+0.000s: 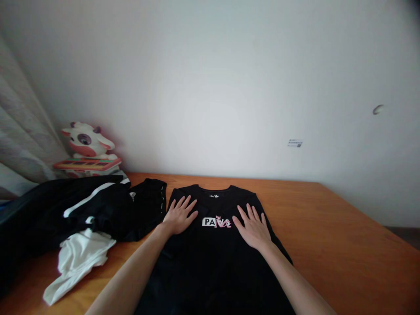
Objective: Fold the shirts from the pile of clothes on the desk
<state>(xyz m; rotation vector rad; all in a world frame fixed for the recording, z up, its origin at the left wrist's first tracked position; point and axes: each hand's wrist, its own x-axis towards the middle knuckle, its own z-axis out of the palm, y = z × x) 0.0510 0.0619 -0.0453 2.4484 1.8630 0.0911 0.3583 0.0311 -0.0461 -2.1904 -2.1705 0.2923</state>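
Observation:
A black T-shirt (213, 258) lies flat, front up, on the wooden table (328, 236), collar toward the wall. A white and pink logo (216, 222) is printed across its chest. My left hand (179, 215) rests palm down on the shirt's chest, left of the logo, fingers spread. My right hand (253, 227) lies flat on the chest right of the logo, fingers also apart. Neither hand grips the cloth.
A heap of black clothes with white stripes (78, 210) sits at the left, and a white garment (78, 258) lies in front of it. A cow-shaped toy (88, 146) with a colourful board stands at the back left by a curtain (19, 135). A white wall runs behind the table.

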